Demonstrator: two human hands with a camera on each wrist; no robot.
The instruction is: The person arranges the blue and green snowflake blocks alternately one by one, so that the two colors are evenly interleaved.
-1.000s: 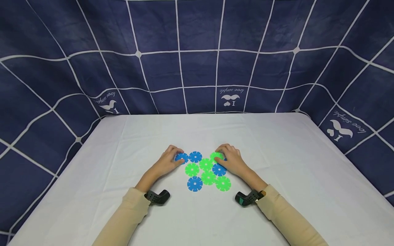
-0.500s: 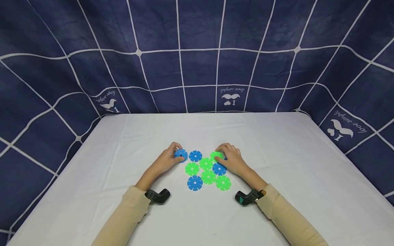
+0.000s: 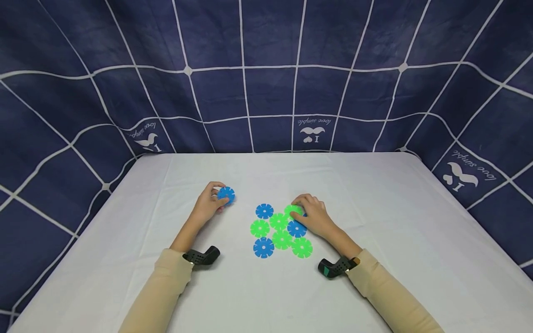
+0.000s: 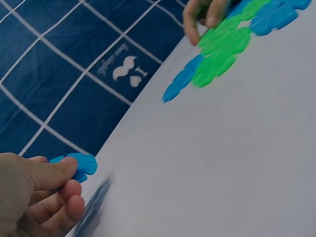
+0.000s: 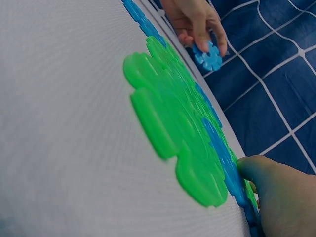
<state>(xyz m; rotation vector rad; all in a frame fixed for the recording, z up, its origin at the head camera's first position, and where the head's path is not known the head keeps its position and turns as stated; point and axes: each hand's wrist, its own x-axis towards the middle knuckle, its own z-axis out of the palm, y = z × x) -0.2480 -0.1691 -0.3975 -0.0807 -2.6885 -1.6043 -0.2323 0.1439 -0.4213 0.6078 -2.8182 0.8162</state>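
Flat toothed plastic discs, blue and green, lie in a cluster [image 3: 280, 230] on the white tablecloth [image 3: 374, 259]. My left hand [image 3: 220, 199] is left of the cluster and pinches a blue disc [image 3: 226, 194] lifted off the cloth. The left wrist view shows its thumb and fingers on that blue disc [image 4: 81, 165]. My right hand [image 3: 298, 214] rests at the cluster's far right with its fingertips on a green disc [image 3: 292, 210]. In the right wrist view its thumb [image 5: 256, 170] touches the edge of a blue disc [image 5: 224, 155] beside a big green disc [image 5: 173, 128].
The table is walled on three sides by a dark blue cloth with white grid lines [image 3: 266, 83]. Black wrist cameras sit at both cuffs [image 3: 201, 256] [image 3: 335, 268]. Bare tablecloth stretches left, right and in front of the cluster.
My left hand picked the blue disc up from the cluster's far left corner and carried it up and to the left. My right hand stayed where it was.
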